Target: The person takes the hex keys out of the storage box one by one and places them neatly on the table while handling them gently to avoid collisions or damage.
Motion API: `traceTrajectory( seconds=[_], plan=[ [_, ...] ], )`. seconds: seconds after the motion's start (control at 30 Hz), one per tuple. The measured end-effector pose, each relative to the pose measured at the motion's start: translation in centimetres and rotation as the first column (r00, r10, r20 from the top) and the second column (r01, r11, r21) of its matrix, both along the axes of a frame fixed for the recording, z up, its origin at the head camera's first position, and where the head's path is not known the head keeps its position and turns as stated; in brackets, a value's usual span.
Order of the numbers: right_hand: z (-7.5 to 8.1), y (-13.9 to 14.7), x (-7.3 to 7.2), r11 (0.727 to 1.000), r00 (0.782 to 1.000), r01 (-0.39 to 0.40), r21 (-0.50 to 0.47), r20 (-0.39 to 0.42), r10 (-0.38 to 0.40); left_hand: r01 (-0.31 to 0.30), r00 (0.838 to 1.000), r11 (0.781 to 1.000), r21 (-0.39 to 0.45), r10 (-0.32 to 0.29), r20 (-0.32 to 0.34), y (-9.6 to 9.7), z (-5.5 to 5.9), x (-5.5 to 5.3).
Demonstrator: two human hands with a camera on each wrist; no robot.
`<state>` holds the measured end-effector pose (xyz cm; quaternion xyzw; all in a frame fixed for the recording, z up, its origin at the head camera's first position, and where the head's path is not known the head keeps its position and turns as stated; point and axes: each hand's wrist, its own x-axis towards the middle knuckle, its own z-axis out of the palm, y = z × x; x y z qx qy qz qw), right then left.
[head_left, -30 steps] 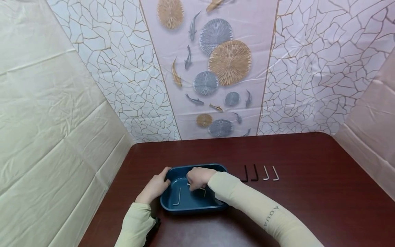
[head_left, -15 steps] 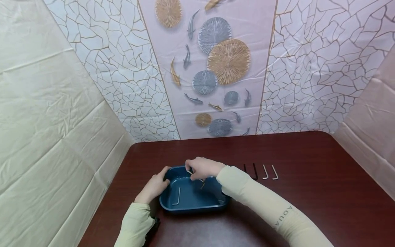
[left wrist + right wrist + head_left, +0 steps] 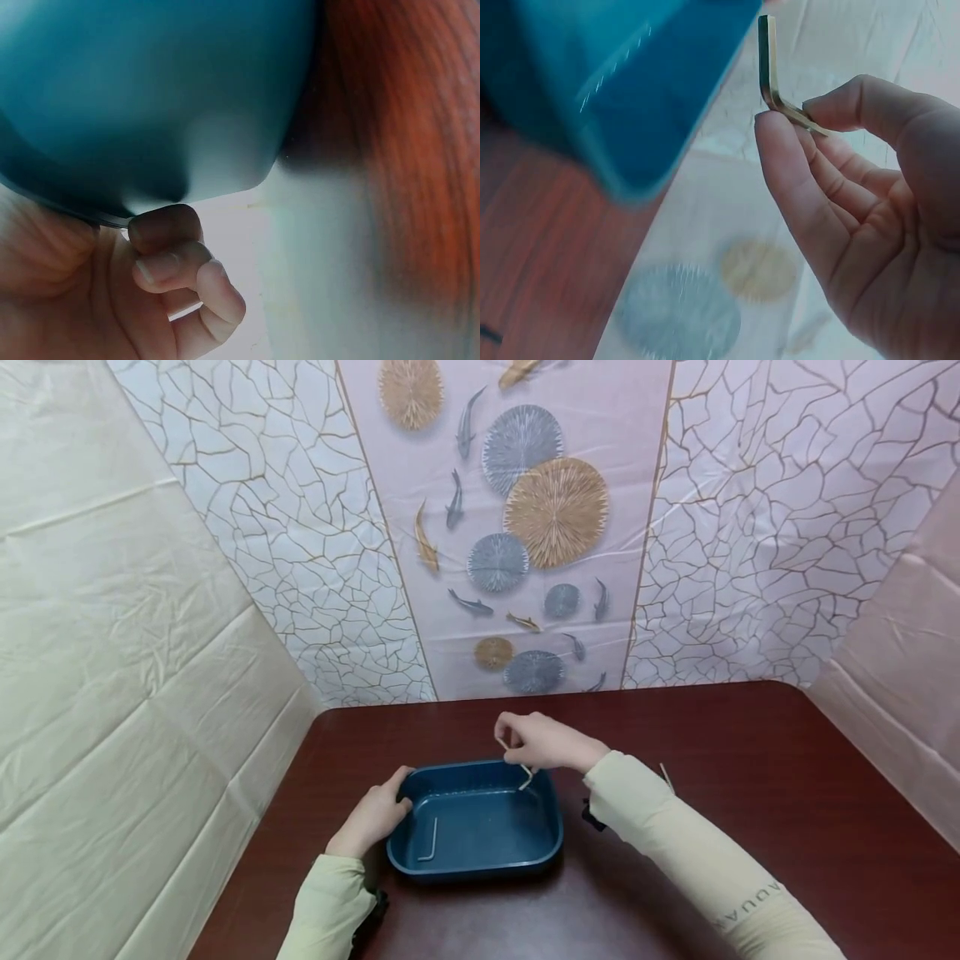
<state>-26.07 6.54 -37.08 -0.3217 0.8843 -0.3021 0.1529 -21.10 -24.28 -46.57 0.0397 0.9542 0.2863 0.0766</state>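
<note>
My left hand point(image 3: 372, 817) grips the left rim of a blue rectangular tray point(image 3: 487, 839); in the left wrist view its fingers curl against the tray's outer wall. Above the tray's far right corner, my right hand point(image 3: 551, 743) pinches a brass-coloured hex key point(image 3: 768, 64) between thumb and fingers. In the right wrist view the key's bent end points away from the fingertips. One silver hex key point(image 3: 434, 839) lies inside the tray, toward its left side.
Right of the tray, the tip of a silver hex key point(image 3: 666, 777) shows behind the right sleeve point(image 3: 660, 827), which hides the other keys of that row. All stand on a dark red wooden table point(image 3: 810, 810). Patterned cloth point(image 3: 750, 568) hangs behind it.
My right hand has lifted the brass-coloured hex key out of the tray and moved up and to the right. The left hand stays on the tray rim.
</note>
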Motion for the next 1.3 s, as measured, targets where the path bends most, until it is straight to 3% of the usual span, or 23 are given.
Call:
traceTrajectory(
  seconds=[0.43, 1.0, 1.3],
  plan=[
    [0.2, 8.8, -0.6, 0.98, 0.981, 0.193, -0.044, 0.018, -0.193, -0.006, 1.0, 1.0, -0.003, 0.006, 0.008, 0.0, 0.1, 0.2],
    [-1.0, 16.8, -0.2, 0.942, 0.944, 0.329, -0.068, 0.038, -0.327, -0.016, 1.0, 1.0, -0.009, 0.016, 0.005, 0.0, 0.1, 0.1],
    [-2.9, 20.1, 0.2, 0.924, 0.925, 0.379, -0.04, 0.03, -0.378, -0.023, 1.0, 1.0, -0.011, 0.023, 0.015, 0.2, 0.0, 0.0]
  ],
)
